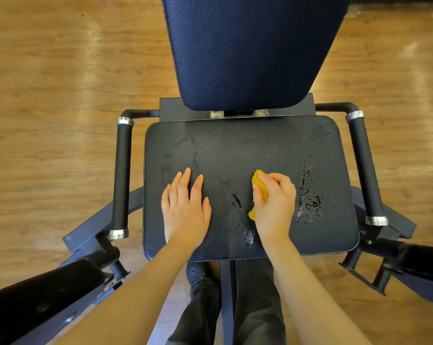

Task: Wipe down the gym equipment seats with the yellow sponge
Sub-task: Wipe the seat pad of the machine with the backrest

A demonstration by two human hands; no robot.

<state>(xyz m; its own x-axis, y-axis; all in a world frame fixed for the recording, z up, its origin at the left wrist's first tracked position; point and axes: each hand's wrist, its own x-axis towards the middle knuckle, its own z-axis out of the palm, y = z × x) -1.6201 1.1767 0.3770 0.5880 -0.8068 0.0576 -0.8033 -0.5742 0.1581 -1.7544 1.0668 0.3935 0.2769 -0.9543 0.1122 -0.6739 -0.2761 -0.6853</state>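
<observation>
Yellow sponge [260,188] mostly hidden inside the right hand [272,202], fingers curled round it, pressed on the seat pad [247,145] right of centre. Left hand [185,205] flat, fingers straight, holding nothing, resting on the pad's near left. Wet streaks [310,202] right of the sponge. Backrest [247,51] cut off at top.

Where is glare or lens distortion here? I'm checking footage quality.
Head view: window glare streaks the wooden floor; wet patches glint on the seat right of the sponge; wide-angle bending bows the side handles; focus looks sharp throughout.
</observation>
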